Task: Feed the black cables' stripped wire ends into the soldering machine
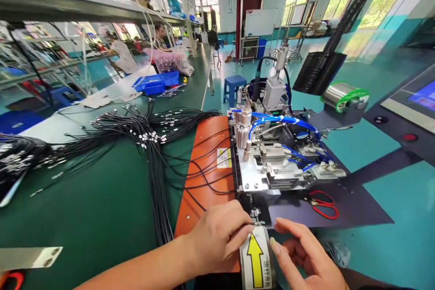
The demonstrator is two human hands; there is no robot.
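Note:
My left hand [227, 231] is closed in a pinch at the front of the machine, on what looks like the end of a thin black cable; its fingers hide most of it. Just beyond the fingertips sits a small metal fixture [255, 215]. Below them is a feed track [257, 260] with a yellow arrow label. To the right of the track, my right hand [302, 253] is open, thumb and fingers apart, holding nothing. Several black cables [199, 167] run across the orange plate [210, 136] towards my left hand.
A large bundle of black cables [156, 181] lies on the green table at left. Red-handled scissors [324, 205] rest on the machine's dark base. A solder wire spool [345, 95] and a control panel [408, 113] stand at right. Blue trays [156, 82] and people are farther back.

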